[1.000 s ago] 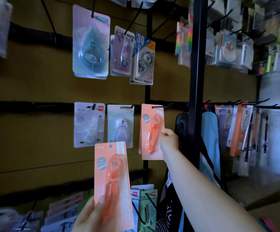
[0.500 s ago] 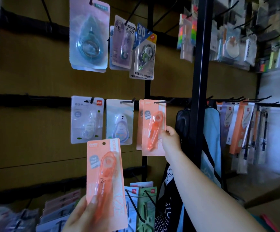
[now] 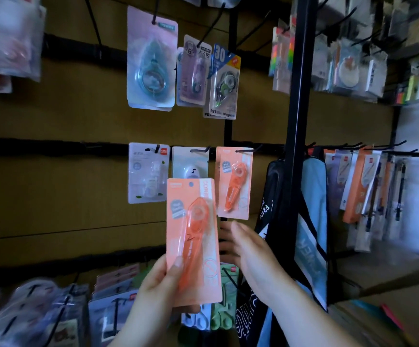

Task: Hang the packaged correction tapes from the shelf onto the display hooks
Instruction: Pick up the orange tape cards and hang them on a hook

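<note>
Left hand (image 3: 157, 286) pinches the orange pack (image 3: 193, 236) at its lower edge; right hand (image 3: 252, 259) fingers relaxed, empty. Card judged light, stiff: grip near hang hole.

Held pack (image 3: 192, 241) before, lower-left of hung pack (image 3: 234, 182).

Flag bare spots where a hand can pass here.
Free: brown board left of the white pack, and the strip under the teal pack. Crowded: bottom packs, around the orange pack in the left hand, right of the black post.
</note>
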Demonstrator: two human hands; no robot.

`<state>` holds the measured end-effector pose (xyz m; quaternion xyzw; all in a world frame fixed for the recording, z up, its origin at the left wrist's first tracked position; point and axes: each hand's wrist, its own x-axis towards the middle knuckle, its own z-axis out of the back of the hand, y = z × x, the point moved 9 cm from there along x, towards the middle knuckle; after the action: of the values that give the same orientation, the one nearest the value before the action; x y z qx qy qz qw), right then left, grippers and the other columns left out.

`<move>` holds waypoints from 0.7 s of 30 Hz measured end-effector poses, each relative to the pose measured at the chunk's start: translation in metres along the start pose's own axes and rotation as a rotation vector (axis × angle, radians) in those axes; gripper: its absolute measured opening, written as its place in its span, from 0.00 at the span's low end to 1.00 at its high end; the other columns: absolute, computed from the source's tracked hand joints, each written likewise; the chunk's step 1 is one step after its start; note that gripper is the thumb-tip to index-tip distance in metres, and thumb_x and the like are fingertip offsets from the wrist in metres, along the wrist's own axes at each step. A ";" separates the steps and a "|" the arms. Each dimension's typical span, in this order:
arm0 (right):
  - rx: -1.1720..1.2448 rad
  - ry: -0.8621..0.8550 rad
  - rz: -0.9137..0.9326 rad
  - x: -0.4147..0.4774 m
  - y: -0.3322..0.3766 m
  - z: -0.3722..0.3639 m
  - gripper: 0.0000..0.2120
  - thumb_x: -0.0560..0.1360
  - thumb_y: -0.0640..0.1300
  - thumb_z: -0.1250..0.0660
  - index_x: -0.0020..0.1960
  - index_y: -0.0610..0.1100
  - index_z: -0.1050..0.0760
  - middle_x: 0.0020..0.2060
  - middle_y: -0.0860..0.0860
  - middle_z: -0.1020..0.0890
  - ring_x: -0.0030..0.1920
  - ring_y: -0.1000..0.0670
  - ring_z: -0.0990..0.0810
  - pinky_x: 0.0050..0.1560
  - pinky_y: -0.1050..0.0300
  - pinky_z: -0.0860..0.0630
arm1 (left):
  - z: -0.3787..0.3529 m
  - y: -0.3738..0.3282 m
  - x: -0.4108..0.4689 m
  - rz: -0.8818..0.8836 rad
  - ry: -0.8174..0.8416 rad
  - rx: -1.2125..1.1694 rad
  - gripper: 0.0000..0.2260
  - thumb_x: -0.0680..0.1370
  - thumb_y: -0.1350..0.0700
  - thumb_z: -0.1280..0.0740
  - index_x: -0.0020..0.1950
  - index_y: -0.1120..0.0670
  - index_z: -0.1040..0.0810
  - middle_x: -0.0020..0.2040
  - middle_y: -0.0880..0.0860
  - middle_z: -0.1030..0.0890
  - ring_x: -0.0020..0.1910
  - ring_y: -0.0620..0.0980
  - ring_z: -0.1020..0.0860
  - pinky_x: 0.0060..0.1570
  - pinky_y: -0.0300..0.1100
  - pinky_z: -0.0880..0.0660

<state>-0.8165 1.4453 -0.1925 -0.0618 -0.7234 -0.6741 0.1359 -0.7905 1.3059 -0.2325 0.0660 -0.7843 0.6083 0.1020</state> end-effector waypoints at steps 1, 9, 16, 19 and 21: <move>-0.021 0.024 0.019 -0.005 0.007 -0.005 0.14 0.70 0.52 0.37 0.50 0.45 0.23 0.48 0.46 0.18 0.47 0.49 0.21 0.53 0.53 0.25 | -0.008 -0.006 -0.005 -0.020 0.027 0.002 0.09 0.78 0.60 0.42 0.55 0.57 0.25 0.43 0.57 0.20 0.32 0.47 0.19 0.23 0.34 0.26; -0.157 -0.305 0.132 -0.012 0.072 0.053 0.14 0.77 0.35 0.43 0.37 0.48 0.27 0.36 0.49 0.22 0.38 0.49 0.25 0.45 0.54 0.28 | -0.041 -0.026 -0.011 -0.059 0.011 0.075 0.08 0.79 0.56 0.42 0.45 0.51 0.24 0.37 0.49 0.16 0.30 0.39 0.19 0.25 0.33 0.26; -0.157 -0.492 0.078 0.010 0.081 0.103 0.11 0.78 0.38 0.45 0.40 0.47 0.28 0.39 0.46 0.23 0.46 0.45 0.25 0.50 0.50 0.28 | -0.022 -0.012 -0.011 0.018 -0.091 0.120 0.08 0.78 0.60 0.40 0.43 0.56 0.23 0.30 0.51 0.19 0.31 0.50 0.22 0.33 0.42 0.28; -0.150 -0.489 0.091 0.020 0.082 0.098 0.10 0.78 0.38 0.45 0.43 0.47 0.27 0.36 0.49 0.24 0.41 0.47 0.25 0.45 0.53 0.28 | -0.011 -0.008 -0.011 0.044 -0.125 0.136 0.08 0.79 0.62 0.41 0.43 0.58 0.23 0.35 0.57 0.21 0.31 0.52 0.25 0.28 0.39 0.29; -0.164 -0.478 0.093 0.025 0.082 0.094 0.12 0.78 0.38 0.44 0.40 0.48 0.27 0.36 0.48 0.23 0.39 0.47 0.25 0.43 0.54 0.27 | -0.003 -0.007 -0.010 0.046 -0.139 0.144 0.09 0.78 0.62 0.41 0.41 0.57 0.24 0.35 0.58 0.21 0.31 0.53 0.25 0.30 0.42 0.29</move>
<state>-0.8289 1.5427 -0.1120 -0.2634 -0.6741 -0.6899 -0.0134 -0.7786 1.3070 -0.2278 0.0972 -0.7452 0.6591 0.0283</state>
